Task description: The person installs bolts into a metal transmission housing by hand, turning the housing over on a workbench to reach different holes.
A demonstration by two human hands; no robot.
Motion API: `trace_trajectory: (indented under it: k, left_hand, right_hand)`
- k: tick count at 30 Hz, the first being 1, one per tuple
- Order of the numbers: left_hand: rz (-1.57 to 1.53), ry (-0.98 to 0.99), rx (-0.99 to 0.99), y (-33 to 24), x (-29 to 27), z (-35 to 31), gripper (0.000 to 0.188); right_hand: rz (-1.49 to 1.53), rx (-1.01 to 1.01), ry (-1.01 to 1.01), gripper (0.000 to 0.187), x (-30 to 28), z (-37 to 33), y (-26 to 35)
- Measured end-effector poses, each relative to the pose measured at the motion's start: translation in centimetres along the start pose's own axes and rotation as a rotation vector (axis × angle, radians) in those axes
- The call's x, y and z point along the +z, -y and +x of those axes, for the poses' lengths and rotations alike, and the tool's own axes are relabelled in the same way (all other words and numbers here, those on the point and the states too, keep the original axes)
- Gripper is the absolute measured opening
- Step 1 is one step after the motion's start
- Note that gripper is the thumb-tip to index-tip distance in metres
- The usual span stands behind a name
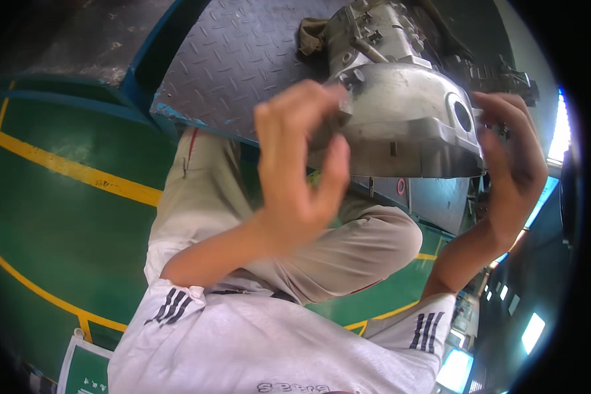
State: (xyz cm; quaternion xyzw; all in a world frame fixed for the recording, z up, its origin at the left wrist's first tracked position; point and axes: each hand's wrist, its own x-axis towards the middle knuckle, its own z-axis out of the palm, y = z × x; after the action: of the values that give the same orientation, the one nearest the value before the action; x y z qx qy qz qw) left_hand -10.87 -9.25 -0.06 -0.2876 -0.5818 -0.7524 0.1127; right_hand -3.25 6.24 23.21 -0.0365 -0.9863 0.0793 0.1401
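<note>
Gearbox housing (400,98), silver metal, on tread-plate bench (223,65). Left hand (295,161): blurred, curved, thumb apart. Right hand (515,148): cupped at housing's right edge. Grip: cannot tell. Advisable: even, opposed support.

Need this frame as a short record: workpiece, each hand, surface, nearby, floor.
workpiece: bell-shaped metal gearbox housing, round hole on its right side
left hand: left hand, blurred, thumb apart from fingers, at the housing's left edge; contact unclear
right hand: right hand, curved beside the housing's right rim; contact unclear
surface: diamond-plate bench top
nearby: brownish cloth beside the housing
floor: green floor with yellow lines
</note>
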Motion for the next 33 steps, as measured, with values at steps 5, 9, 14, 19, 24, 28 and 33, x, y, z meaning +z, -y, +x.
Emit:
trace_trajectory:
  k: [5, 9, 14, 19, 24, 28, 33]
  left_hand:
    - [-0.258, 0.084, -0.528, 3.3, -1.5, 2.2, 0.032]
    - [-0.256, 0.182, -0.577, 5.7, -2.3, 2.8, 0.018]
    - [-0.350, 0.157, -0.556, 7.8, -2.2, 2.2, 0.017]
    - [-0.394, 0.315, -0.656, 8.5, -3.3, 3.0, 0.018]
    - [-0.430, 0.343, -0.633, 8.7, -3.7, 3.2, 0.022]
    - [-0.480, 0.327, -0.643, 8.6, -3.6, 3.2, 0.025]
    - [-0.480, 0.345, -0.628, 8.2, -3.9, 3.4, 0.025]
  right_hand:
    - [-0.172, 0.027, 0.302, 0.033, 6.1, 5.8, 4.6]
    - [-0.272, 0.076, 0.405, 0.037, 9.4, 7.8, 4.8]
    - [-0.300, 0.190, 0.456, 0.031, 11.4, 9.2, 5.6]
    - [-0.343, 0.195, 0.503, 0.027, 11.7, 9.4, 5.5]
    - [-0.428, 0.119, 0.542, 0.025, 11.9, 9.3, 5.8]
    - [-0.425, 0.086, 0.551, 0.026, 11.6, 9.5, 6.2]
    - [-0.408, 0.093, 0.471, 0.027, 11.6, 9.3, 6.4]
